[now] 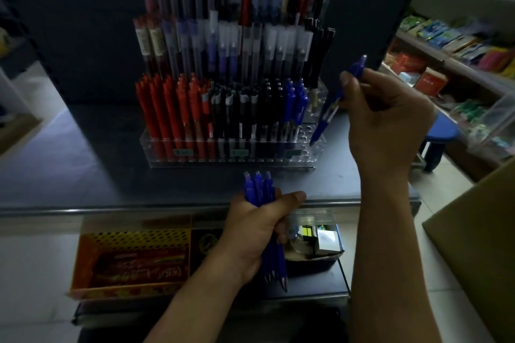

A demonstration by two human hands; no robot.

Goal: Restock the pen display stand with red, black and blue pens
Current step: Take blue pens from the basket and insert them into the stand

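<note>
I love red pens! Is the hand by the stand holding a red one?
No, the right hand holds a blue pen by the stand.

Left hand (259, 228): we saw it bare.
Right hand (387, 120): we saw it bare too.
Left forearm (195, 301): we saw it uncovered.
Right forearm (384, 259): we saw it uncovered.

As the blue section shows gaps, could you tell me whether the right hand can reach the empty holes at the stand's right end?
Probably yes: the right hand holds a blue pen tip-down at the empty holes, and nothing stands between them.
</note>
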